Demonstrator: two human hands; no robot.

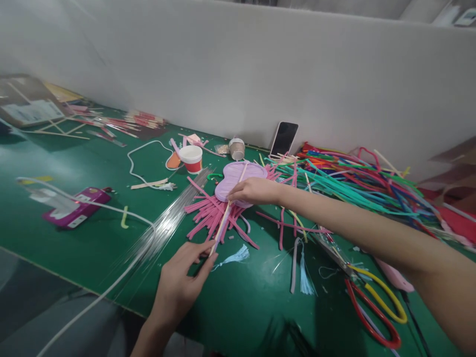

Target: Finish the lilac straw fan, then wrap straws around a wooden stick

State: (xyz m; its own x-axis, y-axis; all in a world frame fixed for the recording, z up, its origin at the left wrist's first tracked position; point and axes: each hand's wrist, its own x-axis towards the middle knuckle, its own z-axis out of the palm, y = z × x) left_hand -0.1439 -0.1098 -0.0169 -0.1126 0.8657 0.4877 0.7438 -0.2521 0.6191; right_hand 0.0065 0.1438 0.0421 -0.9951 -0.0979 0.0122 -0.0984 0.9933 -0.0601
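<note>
Both hands (180, 277) (256, 191) pinch a stick (224, 218) near a cup (191, 163), contents unclear.

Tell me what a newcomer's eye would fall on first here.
Probably the lilac, lobed piece at the center, crossed by a pale stick whose near end the left hand pinches, with the right hand over the piece. Next, likely the multicolored heap of strips along the wall at right, and the red-and-yellow-handled scissors at lower right.

No readable text; white label (76, 222) on purple object (89, 210) too blurred.
</note>
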